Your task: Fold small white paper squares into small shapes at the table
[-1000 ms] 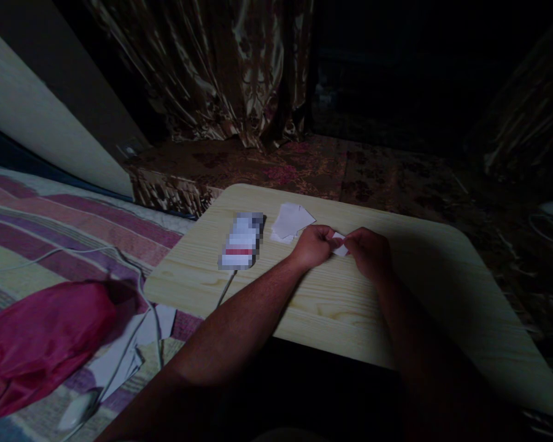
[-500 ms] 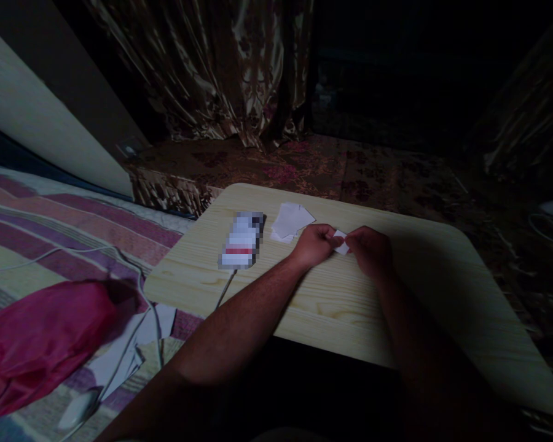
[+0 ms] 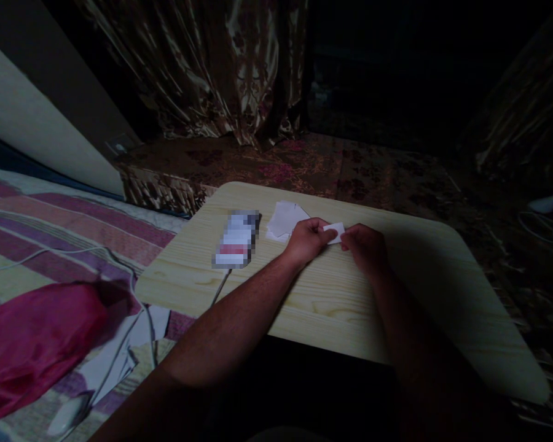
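Note:
A small white piece of paper [image 3: 334,232] is held above the wooden table [image 3: 322,301]. My left hand [image 3: 306,239] pinches it, with the thumb lying on its face. At its right edge, the fingers of my right hand [image 3: 365,244] are closed on the same paper. Behind my left hand lies a loose pile of white paper pieces [image 3: 286,217], partly covered by that hand. Left of the pile rests a blurred-out, phone-like object [image 3: 236,239] with a cable [image 3: 220,287] running from its near end.
Beside the table on the left is a striped bed [image 3: 74,215]. A pink bag [image 3: 41,337], white paper sheets [image 3: 115,356], white cords and a white plug-like object [image 3: 69,414] lie on it. Patterned curtains [image 3: 239,73] hang behind. The right side is dark.
The small paper has turned flatter between my hands and shows more of its face. My right fingers have shifted to its right edge. The whole view has moved slightly.

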The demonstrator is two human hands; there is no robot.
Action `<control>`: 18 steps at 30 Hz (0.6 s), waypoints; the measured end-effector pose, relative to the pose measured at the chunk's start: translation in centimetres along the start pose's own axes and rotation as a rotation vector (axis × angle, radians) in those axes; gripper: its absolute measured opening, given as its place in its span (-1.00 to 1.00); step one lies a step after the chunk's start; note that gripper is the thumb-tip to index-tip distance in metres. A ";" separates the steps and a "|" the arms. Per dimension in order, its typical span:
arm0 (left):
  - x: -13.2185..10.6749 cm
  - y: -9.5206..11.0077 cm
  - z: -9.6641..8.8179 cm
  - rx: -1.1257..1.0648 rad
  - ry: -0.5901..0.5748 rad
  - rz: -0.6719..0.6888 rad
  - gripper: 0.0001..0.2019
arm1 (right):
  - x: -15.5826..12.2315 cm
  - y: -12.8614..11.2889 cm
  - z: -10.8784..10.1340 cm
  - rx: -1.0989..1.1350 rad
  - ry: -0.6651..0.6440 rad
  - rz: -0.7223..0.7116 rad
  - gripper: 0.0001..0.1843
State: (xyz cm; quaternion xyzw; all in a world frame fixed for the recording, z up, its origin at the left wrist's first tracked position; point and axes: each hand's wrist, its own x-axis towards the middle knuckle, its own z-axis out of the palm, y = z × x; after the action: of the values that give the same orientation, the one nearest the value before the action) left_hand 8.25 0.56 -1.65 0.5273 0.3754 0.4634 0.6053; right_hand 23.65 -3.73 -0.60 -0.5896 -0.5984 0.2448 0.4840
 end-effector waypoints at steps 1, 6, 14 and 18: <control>0.0 0.0 0.1 -0.012 -0.003 -0.002 -0.70 | 0.0 0.0 0.0 0.006 -0.003 0.006 -0.82; 0.0 0.0 0.2 -0.034 -0.013 -0.029 -0.69 | 0.0 0.0 -0.1 0.056 -0.028 0.033 -0.83; 0.0 0.0 0.0 -0.011 -0.039 -0.021 -0.70 | 0.1 0.1 -0.1 0.059 -0.005 0.018 -0.83; -0.1 -0.1 -0.1 0.118 -0.080 0.020 -0.68 | 0.2 -0.2 -0.1 0.077 0.059 0.017 -0.81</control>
State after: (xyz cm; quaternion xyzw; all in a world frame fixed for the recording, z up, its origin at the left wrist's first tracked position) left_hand 8.16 0.46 -1.79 0.5839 0.3724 0.4250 0.5829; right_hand 23.74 -3.57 -0.32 -0.5825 -0.5691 0.2544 0.5217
